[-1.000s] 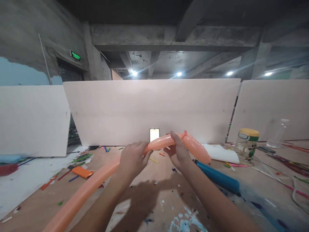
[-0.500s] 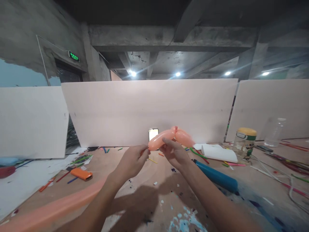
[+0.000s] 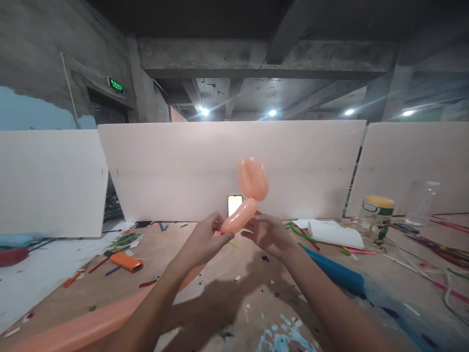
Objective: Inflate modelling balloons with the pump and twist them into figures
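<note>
A peach-coloured modelling balloon (image 3: 240, 216) is held up in front of me, with a twisted joint above its short lower segment. Over that joint stand rounded bubbles, a little blurred. My left hand (image 3: 207, 237) pinches the lower end of the segment between thumb and fingers. From there the long untwisted part of the balloon passes behind my left forearm to the lower left. My right hand (image 3: 266, 233) is beside the segment's right side, fingers curved and apart; whether the fingertips touch the balloon is hard to see.
A lit phone (image 3: 234, 204) leans against the white board (image 3: 176, 171). On the right lie a blue cylinder (image 3: 335, 269) and a white roll (image 3: 337, 234), near a yellow-lidded jar (image 3: 377, 220) and a clear bottle (image 3: 423, 203). An orange tool (image 3: 126, 261) and balloon scraps lie left.
The balloon's bubbles have swung from the right side to upright above the segment. My right hand has loosened from around the segment. The long tail has shifted near my left forearm.
</note>
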The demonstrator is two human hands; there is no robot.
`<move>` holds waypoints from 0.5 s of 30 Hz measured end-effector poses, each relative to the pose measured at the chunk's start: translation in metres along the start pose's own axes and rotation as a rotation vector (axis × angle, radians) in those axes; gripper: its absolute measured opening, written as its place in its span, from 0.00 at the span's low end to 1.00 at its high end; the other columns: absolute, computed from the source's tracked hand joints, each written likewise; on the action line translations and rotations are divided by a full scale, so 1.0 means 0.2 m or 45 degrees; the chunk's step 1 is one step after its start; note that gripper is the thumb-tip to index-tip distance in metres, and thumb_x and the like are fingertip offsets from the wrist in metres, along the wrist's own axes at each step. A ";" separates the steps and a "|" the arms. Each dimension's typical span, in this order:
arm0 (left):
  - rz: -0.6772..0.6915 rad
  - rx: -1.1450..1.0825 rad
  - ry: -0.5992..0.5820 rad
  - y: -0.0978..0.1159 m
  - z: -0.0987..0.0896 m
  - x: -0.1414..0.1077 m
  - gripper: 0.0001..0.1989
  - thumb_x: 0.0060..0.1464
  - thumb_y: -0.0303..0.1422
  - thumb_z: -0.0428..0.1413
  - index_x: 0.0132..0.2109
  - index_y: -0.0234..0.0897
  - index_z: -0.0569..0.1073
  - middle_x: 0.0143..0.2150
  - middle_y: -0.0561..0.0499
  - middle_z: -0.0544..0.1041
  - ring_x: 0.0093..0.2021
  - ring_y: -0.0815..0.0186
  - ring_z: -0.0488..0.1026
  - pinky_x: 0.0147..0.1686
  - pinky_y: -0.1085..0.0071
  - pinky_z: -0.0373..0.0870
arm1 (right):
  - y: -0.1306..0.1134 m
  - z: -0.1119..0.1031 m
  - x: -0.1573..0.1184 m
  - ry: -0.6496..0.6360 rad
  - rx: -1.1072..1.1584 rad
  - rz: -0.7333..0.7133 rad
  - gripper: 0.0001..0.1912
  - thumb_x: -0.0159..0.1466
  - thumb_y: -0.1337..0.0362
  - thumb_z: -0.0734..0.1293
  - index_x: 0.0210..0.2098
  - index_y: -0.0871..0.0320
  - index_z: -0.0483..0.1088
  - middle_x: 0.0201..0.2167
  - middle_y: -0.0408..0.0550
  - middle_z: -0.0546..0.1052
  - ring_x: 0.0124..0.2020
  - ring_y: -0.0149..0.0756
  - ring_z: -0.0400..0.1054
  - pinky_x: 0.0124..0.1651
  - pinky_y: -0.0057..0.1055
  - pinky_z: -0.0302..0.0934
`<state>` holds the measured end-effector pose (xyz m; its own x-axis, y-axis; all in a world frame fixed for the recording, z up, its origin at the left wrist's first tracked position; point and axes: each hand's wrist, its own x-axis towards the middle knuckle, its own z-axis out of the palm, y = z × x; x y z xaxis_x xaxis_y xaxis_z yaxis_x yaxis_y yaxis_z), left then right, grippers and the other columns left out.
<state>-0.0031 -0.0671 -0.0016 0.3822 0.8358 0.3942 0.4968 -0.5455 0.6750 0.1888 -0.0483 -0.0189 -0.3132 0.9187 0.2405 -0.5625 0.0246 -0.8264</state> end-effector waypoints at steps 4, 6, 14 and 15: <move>-0.008 0.096 0.058 0.00 0.02 -0.01 0.10 0.47 0.38 0.55 0.36 0.39 0.66 0.28 0.55 0.71 0.26 0.69 0.65 0.25 0.73 0.59 | 0.02 -0.02 0.02 0.151 -0.185 -0.105 0.16 0.51 0.54 0.71 0.33 0.57 0.70 0.29 0.44 0.72 0.32 0.35 0.65 0.30 0.28 0.54; -0.053 0.030 -0.007 0.00 0.03 0.00 0.14 0.48 0.40 0.54 0.41 0.40 0.66 0.30 0.54 0.73 0.25 0.69 0.66 0.24 0.73 0.61 | 0.02 -0.01 0.01 0.136 -0.184 -0.191 0.15 0.50 0.56 0.73 0.32 0.57 0.69 0.27 0.43 0.71 0.32 0.34 0.65 0.31 0.28 0.55; 0.030 0.071 0.163 -0.01 0.03 0.01 0.13 0.47 0.37 0.56 0.40 0.40 0.69 0.35 0.52 0.73 0.31 0.67 0.69 0.30 0.71 0.65 | 0.02 -0.02 0.00 0.211 -0.098 -0.079 0.13 0.50 0.59 0.72 0.33 0.57 0.70 0.32 0.45 0.72 0.37 0.35 0.65 0.36 0.29 0.58; 0.044 0.072 0.171 0.00 0.04 0.01 0.15 0.45 0.37 0.57 0.42 0.40 0.69 0.36 0.53 0.73 0.30 0.68 0.68 0.30 0.71 0.65 | 0.02 -0.03 0.01 0.228 -0.066 -0.075 0.12 0.50 0.60 0.72 0.32 0.58 0.70 0.31 0.44 0.72 0.36 0.34 0.65 0.35 0.29 0.58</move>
<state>0.0027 -0.0661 -0.0061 0.2941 0.8150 0.4992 0.5297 -0.5738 0.6246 0.1906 -0.0434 -0.0251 -0.1368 0.9704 0.1989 -0.5341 0.0968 -0.8398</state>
